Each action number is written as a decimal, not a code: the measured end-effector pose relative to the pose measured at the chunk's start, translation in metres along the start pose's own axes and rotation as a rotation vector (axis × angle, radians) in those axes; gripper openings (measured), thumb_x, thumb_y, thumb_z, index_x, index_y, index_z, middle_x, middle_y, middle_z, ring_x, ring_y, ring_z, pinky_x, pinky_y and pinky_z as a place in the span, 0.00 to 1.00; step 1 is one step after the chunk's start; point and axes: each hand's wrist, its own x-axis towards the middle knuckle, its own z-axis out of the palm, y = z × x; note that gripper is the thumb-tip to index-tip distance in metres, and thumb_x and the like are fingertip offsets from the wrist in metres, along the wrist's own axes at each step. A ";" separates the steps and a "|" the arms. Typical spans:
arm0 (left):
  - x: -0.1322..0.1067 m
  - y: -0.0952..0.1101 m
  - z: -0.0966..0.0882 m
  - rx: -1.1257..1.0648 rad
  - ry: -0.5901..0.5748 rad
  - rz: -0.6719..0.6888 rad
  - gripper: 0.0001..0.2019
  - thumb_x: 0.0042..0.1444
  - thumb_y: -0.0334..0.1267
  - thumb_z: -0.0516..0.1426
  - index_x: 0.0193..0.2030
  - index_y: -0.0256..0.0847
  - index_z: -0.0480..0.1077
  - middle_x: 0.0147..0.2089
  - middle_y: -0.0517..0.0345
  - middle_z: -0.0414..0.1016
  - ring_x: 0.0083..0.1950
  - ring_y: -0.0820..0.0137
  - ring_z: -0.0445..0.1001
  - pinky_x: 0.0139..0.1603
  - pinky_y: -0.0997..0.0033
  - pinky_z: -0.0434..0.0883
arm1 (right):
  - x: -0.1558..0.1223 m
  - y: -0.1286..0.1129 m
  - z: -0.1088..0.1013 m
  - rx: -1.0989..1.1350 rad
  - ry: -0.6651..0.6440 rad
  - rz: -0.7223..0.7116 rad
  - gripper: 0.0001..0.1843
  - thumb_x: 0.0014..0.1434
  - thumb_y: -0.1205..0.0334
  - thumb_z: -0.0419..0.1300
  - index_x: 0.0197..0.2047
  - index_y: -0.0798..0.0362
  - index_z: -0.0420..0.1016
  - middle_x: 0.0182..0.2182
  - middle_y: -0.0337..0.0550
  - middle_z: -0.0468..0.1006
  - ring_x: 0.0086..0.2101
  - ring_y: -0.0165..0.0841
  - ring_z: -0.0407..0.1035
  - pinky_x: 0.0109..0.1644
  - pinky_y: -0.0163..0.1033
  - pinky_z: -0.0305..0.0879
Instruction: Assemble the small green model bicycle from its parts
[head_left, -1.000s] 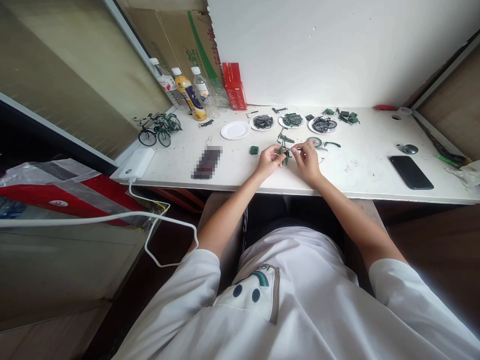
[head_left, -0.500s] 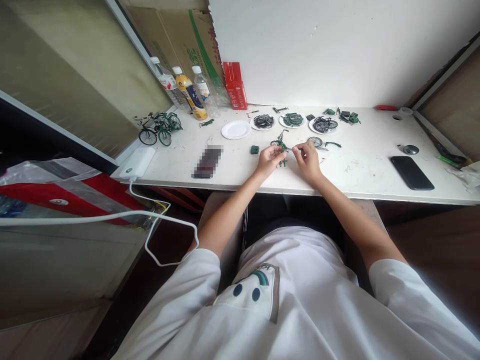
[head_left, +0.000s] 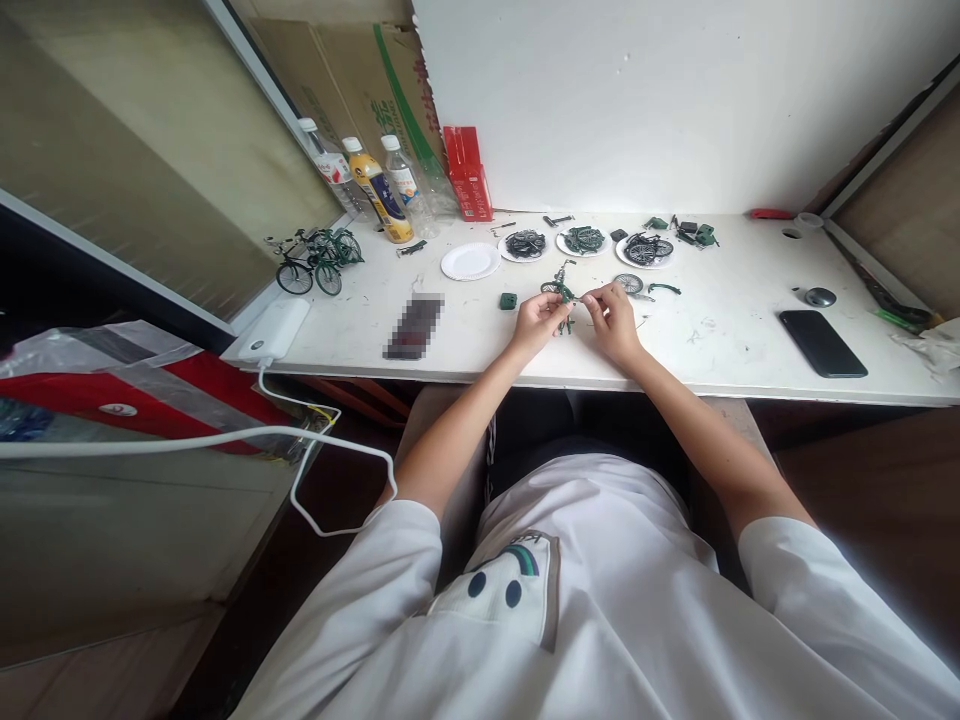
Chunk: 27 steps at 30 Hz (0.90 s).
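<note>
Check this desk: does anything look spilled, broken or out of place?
Nothing stands out. Both hands, left hand and right hand, hold a small green bicycle frame; loose parts sit on paper plates, and the bottles stand upright.

Hobby workbench: model bicycles [head_left: 315, 259], parts

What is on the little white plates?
Plate looks bare. Plates and hold dark wheels, plate green parts. What lies under the piles is hidden.
</note>
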 end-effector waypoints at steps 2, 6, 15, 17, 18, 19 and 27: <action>0.000 0.000 0.000 0.002 -0.007 0.005 0.25 0.50 0.54 0.77 0.39 0.36 0.77 0.28 0.60 0.75 0.24 0.77 0.70 0.21 0.76 0.63 | 0.000 0.001 0.001 0.004 0.005 -0.015 0.34 0.74 0.26 0.50 0.43 0.48 0.79 0.39 0.49 0.72 0.40 0.42 0.68 0.46 0.50 0.71; 0.000 0.000 0.000 0.005 -0.014 0.024 0.25 0.50 0.55 0.77 0.39 0.35 0.79 0.28 0.59 0.75 0.25 0.77 0.70 0.21 0.76 0.63 | 0.001 0.002 0.002 0.004 0.017 -0.031 0.33 0.75 0.27 0.50 0.43 0.48 0.78 0.39 0.49 0.73 0.41 0.43 0.68 0.47 0.50 0.71; 0.001 -0.001 -0.001 0.007 -0.014 0.013 0.26 0.49 0.57 0.78 0.37 0.37 0.77 0.28 0.60 0.76 0.24 0.78 0.70 0.22 0.77 0.63 | 0.000 0.000 0.000 0.019 -0.003 -0.049 0.31 0.75 0.29 0.51 0.44 0.48 0.79 0.40 0.50 0.73 0.42 0.44 0.69 0.47 0.52 0.73; 0.002 -0.004 -0.002 0.002 -0.020 0.018 0.27 0.48 0.58 0.78 0.37 0.37 0.76 0.28 0.60 0.76 0.25 0.78 0.70 0.22 0.77 0.63 | 0.000 -0.001 -0.001 0.021 0.000 -0.051 0.31 0.75 0.30 0.51 0.45 0.47 0.80 0.39 0.50 0.74 0.42 0.44 0.69 0.47 0.52 0.73; 0.002 -0.005 -0.002 -0.001 -0.025 0.024 0.28 0.47 0.59 0.78 0.37 0.37 0.76 0.29 0.60 0.76 0.25 0.78 0.70 0.22 0.77 0.63 | 0.000 -0.001 -0.001 0.023 0.001 -0.054 0.31 0.76 0.30 0.51 0.45 0.47 0.80 0.39 0.50 0.74 0.42 0.44 0.69 0.46 0.51 0.73; 0.003 -0.007 -0.003 -0.004 -0.034 0.031 0.29 0.47 0.60 0.78 0.37 0.37 0.76 0.29 0.59 0.76 0.25 0.77 0.71 0.22 0.77 0.64 | 0.000 -0.002 -0.001 0.026 0.000 -0.056 0.31 0.75 0.30 0.51 0.45 0.47 0.81 0.39 0.50 0.74 0.42 0.44 0.69 0.45 0.51 0.73; 0.003 -0.011 -0.003 0.018 -0.034 0.026 0.27 0.48 0.59 0.77 0.39 0.37 0.77 0.29 0.60 0.76 0.25 0.77 0.71 0.22 0.77 0.64 | -0.001 -0.004 0.000 0.015 -0.022 -0.048 0.31 0.75 0.29 0.52 0.47 0.47 0.81 0.42 0.51 0.72 0.42 0.44 0.69 0.39 0.48 0.72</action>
